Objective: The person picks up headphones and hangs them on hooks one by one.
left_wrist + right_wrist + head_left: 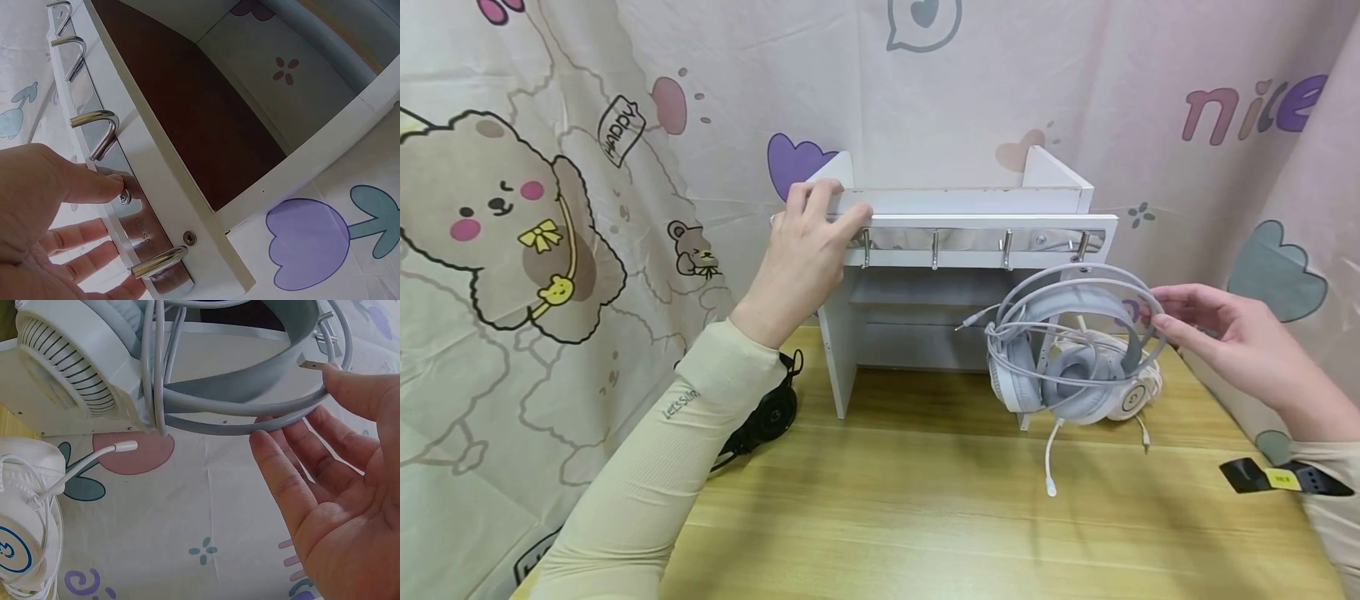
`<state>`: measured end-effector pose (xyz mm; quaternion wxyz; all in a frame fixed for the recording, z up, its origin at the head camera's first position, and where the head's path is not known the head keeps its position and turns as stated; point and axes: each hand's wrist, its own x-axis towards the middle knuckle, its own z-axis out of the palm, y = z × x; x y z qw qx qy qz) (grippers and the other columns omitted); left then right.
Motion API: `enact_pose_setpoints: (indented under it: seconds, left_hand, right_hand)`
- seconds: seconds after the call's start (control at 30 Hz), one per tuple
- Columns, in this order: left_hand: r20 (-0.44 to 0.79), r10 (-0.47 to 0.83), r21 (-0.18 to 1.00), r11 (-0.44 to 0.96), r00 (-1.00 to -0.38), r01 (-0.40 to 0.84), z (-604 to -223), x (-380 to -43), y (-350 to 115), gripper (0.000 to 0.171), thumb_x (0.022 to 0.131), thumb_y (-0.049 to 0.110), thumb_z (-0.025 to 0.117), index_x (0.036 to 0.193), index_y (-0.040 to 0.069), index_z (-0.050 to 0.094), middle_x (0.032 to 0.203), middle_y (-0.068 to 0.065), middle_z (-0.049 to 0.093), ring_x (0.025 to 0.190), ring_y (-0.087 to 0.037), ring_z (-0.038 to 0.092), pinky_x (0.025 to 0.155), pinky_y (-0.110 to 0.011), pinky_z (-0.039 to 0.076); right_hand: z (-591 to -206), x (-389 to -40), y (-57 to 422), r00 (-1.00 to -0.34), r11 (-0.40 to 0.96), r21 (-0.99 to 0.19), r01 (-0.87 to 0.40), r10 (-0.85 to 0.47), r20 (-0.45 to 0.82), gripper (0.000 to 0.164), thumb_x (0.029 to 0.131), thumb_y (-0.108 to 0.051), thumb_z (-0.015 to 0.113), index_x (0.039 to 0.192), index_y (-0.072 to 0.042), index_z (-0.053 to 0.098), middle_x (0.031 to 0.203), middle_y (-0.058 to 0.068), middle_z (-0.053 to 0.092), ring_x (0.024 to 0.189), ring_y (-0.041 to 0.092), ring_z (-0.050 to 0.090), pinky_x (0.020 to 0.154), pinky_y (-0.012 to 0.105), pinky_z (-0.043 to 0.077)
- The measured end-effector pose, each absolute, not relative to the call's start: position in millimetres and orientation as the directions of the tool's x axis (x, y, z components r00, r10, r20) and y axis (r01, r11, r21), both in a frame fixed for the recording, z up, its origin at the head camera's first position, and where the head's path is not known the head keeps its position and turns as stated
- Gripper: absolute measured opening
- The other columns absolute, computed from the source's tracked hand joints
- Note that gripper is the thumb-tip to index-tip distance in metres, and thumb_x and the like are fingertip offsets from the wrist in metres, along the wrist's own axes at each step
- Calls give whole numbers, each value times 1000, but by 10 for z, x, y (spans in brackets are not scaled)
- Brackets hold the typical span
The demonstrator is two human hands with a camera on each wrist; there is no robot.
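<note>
My left hand [805,250] grips the left end of a white board with a metal hook strip [970,240] on the front of a small white shelf unit [841,358]. In the left wrist view, its thumb presses on the strip [147,234] beside a screw, between two hooks. At the right end, my right hand [1243,342] pinches the outer bands of a white-grey headset [1017,379] between thumb and fingertips. A cable is looped round the headset, and its headband overlaps the rightmost hook [1082,246]. A thin microphone [1051,483] hangs below.
Another white headset [25,519] lies on the wooden table [880,500], behind the held one. Beyond my left forearm sits a black headset [775,412], partly hidden by the sleeve. A patterned curtain [700,125] surrounds the table at the back and sides.
</note>
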<state>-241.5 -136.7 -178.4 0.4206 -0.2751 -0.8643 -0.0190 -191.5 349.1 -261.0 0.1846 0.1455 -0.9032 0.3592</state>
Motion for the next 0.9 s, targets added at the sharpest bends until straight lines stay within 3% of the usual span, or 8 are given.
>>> enact_pose_setpoints:
  seconds: [0.27,0.63,0.9]
  left_hand:
    - [738,461,-199,846,-492,495,-1790,-2409,-1375,35,93,-13,56,119,11,61,138,-23,53,123,-45,48,69,-54,54]
    - [735,462,-206,849,-496,486,-1786,-2381,-1356,36,94,-11,59,123,11,61,139,-23,53,124,-44,47,70,-53,54]
    - [747,442,-183,854,-496,487,-1786,-2351,-1331,48,100,-4,60,144,15,59,140,-21,54,126,-43,47,72,-55,55]
  right_hand:
    - [-2606,-1912,3508,-892,671,-618,-409,-149,428,29,104,-11,70,131,-21,68,101,-28,74,92,-15,67,76,2,49]
    - [-2651,-1933,3642,-898,651,-638,-410,-167,407,31,107,-12,64,139,-14,65,108,-26,75,96,-10,70,81,3,50]
    - [-2769,-2066,3872,-911,593,-699,-399,-172,375,29,112,-11,53,136,-23,65,109,-27,74,96,-11,72,80,5,54]
